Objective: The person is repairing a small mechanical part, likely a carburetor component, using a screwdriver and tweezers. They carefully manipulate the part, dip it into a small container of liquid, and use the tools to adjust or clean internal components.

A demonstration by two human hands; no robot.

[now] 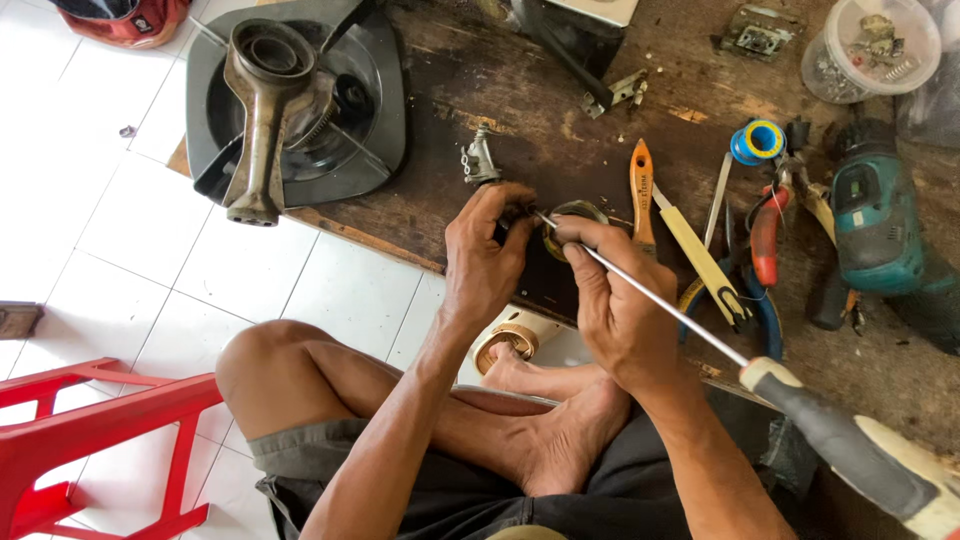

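From the head camera, a worn, stained wooden board (pixel 560 130) lies low over a white tiled floor (pixel 100 200), and the person sits cross-legged at its edge. The left hand (pixel 485 260) is closed around a small dark part, fingers wrapped tight. The right hand (pixel 615 300) pinches a long screwdriver (pixel 700 335) by its shaft, near the tip, which meets a brass ring (pixel 575 213) between the two hands on the board.

At the far left of the board sits a grey stove top (pixel 370 110) with a burner casting (pixel 255 110) lying on it. To the right lie a brush (pixel 641 190), pliers (pixel 768 235), a solder spool (pixel 757 141), a teal drill (pixel 875 220) and a plastic tub (pixel 870 50) of small parts. A red stool (pixel 90 440) stands at the lower left.

The dark part is mostly hidden in the left fist, so its kind cannot be told. The screwdriver's handle is cut off at the frame's corner.
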